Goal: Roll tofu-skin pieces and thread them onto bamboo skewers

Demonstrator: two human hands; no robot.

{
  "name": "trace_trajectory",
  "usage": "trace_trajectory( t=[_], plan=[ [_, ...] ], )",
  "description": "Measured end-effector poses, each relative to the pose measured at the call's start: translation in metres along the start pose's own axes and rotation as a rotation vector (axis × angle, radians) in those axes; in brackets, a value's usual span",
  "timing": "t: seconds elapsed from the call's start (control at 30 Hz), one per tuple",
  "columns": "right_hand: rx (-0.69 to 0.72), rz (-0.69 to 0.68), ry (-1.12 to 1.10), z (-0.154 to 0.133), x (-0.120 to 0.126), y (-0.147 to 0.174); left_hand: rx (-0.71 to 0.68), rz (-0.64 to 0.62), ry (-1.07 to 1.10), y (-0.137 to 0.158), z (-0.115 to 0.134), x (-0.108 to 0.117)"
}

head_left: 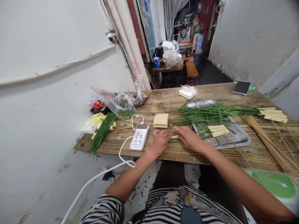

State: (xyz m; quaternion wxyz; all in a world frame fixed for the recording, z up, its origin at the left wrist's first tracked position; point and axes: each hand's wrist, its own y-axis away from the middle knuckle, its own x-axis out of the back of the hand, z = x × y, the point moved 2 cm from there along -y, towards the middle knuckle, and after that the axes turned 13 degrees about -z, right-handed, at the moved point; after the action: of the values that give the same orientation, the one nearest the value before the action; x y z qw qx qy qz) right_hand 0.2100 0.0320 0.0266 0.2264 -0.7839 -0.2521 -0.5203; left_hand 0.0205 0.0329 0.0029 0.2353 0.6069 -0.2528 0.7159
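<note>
A small rolled sheet of pale tofu skin (174, 137) lies on the table between my hands, only its middle showing. My left hand (161, 140) has its fingers curled over the roll's left end. Across its right end lies my right hand (190, 139), fingers stretched out and touching it; the thumb is hidden. Just beyond sits a square stack of tofu sheets (161, 120). To the right, long green chives (207, 112) are strewn over a metal tray (243, 138), with finished chive-filled tofu rolls (218, 130) on it. More such rolls (273, 114) lie farther right.
Left of my hands is a white power bank (139, 137) with a cable trailing off the edge. A chive bundle (102, 132) and plastic bags (123, 104) lie farther left. Bamboo skewers (268, 143) stick out over the right edge. A phone (241, 87) rests at the back.
</note>
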Motion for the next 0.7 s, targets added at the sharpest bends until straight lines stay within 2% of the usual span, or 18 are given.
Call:
trace_trajectory(
  t=[0.1,0.17,0.23,0.33,0.43,0.5,0.7],
  plan=[
    [-0.157,0.232,-0.039,0.01,0.029,0.043,-0.012,0.015,0.045,-0.002,-0.003,0.001],
    [-0.314,0.3,0.082,0.017,0.042,0.08,-0.016,0.032,0.078,-0.003,-0.004,0.001],
    [-0.468,0.265,0.253,0.023,0.045,0.115,-0.019,0.046,0.11,-0.004,-0.006,0.001],
    [-0.657,0.136,0.421,0.031,0.039,0.153,-0.018,0.05,0.15,-0.007,-0.008,0.001],
    [-0.799,0.039,0.427,0.037,0.03,0.169,-0.023,0.052,0.176,-0.008,-0.011,-0.001],
    [-0.847,0.026,0.374,0.04,0.026,0.171,-0.033,0.067,0.183,-0.008,-0.013,-0.003],
    [-0.863,0.138,0.235,0.045,0.024,0.176,-0.071,0.026,0.061,-0.007,-0.012,-0.004]
  ],
)
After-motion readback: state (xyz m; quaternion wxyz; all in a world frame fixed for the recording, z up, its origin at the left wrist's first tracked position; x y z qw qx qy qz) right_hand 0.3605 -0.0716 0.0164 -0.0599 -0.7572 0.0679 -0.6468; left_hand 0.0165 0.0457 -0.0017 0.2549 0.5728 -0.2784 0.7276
